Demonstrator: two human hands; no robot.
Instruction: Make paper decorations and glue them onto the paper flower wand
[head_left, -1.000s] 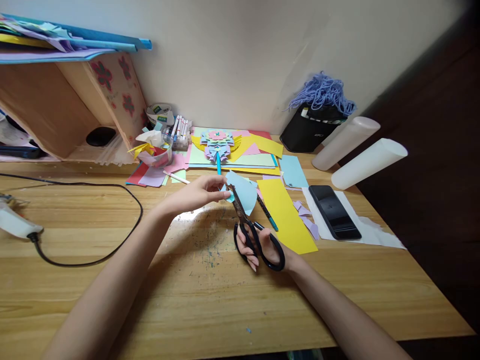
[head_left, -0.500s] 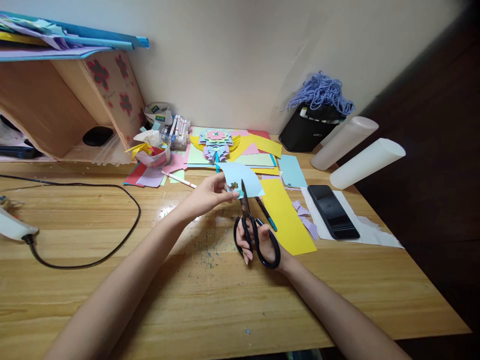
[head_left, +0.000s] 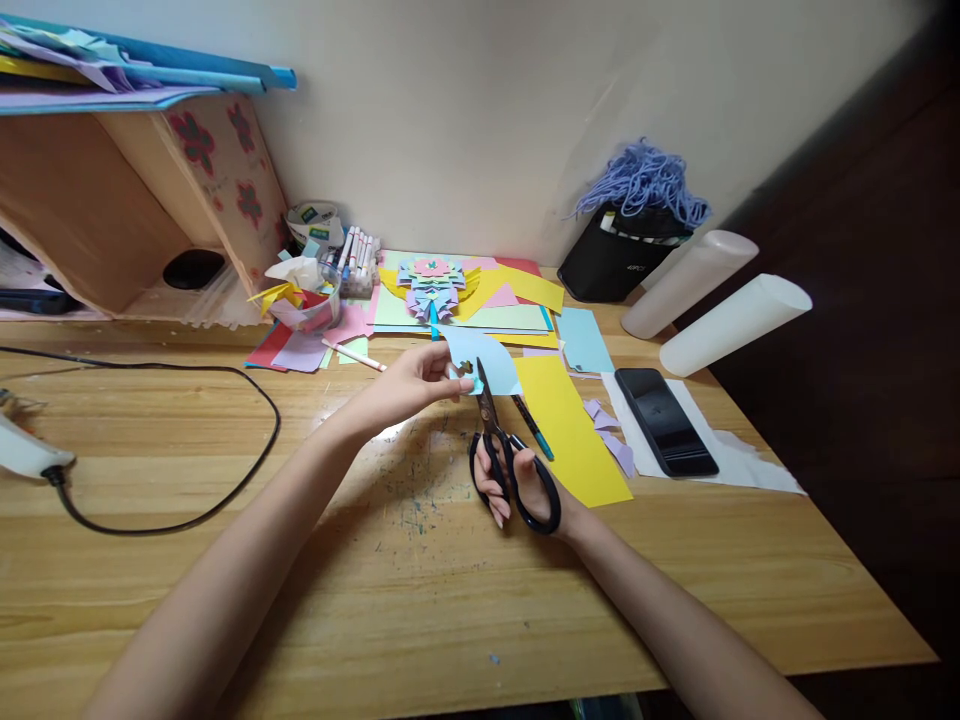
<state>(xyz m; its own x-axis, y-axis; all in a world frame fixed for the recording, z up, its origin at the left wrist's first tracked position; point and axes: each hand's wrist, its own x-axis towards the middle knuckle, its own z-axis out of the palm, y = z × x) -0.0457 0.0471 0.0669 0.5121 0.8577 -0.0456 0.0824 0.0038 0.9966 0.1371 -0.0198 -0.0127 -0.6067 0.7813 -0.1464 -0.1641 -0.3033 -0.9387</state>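
A sheet of light blue paper (head_left: 495, 360) is pinched between the thumb and fingers of my left hand (head_left: 420, 380), held above the desk. Near the thumb it has a small cut-out hole, with a little turquoise piece at its lower edge. My right hand (head_left: 517, 480) grips black-handled scissors (head_left: 491, 420), fingers through the loops. Their dark blades point up and lie against the paper beside the hole; whether they are fully closed I cannot make out. A strip of yellow paper (head_left: 574, 430) and a dark pen (head_left: 534, 430) lie just right of the blades.
Behind my hands a layered paper flower (head_left: 433, 285) lies on coloured sheets. To the right are a phone (head_left: 666, 422), two white cylinders (head_left: 735, 325) and a black pen case (head_left: 615, 265) topped with blue yarn. A cable (head_left: 277, 420), scrap tub (head_left: 307, 305) and box (head_left: 225, 190) are left.
My left hand and the blue paper have shifted slightly left. The scissors' tips have also moved a little left against the paper. Both grips stay the same.
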